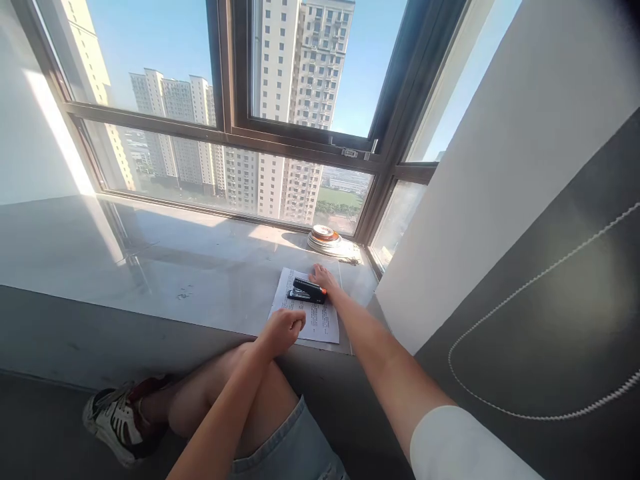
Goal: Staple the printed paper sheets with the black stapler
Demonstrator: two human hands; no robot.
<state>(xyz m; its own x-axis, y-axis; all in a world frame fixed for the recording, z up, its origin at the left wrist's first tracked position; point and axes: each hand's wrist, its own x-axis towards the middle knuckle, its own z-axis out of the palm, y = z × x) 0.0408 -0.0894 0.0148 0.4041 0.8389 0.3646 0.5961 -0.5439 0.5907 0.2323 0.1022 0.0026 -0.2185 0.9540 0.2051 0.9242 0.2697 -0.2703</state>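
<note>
A black stapler (307,291) with an orange part at its right end lies on printed paper (327,328). The paper rests on the ledge near the front edge; whether it is one sheet or more I cannot tell. My right hand (323,275) reaches over the paper's far right corner, just beyond the stapler, its fingers stretched out and resting low. My left hand (283,331) is curled closed at the paper's near left side, in front of the stapler and apart from it. Nothing shows in the left hand's fingers.
A stack of round rolls or discs (325,241) sits by the window corner. Small dark specks (184,292) lie on the pale ledge (150,260). A white bead cord (451,353) hangs at the right wall. My bent leg (210,393) is below the ledge.
</note>
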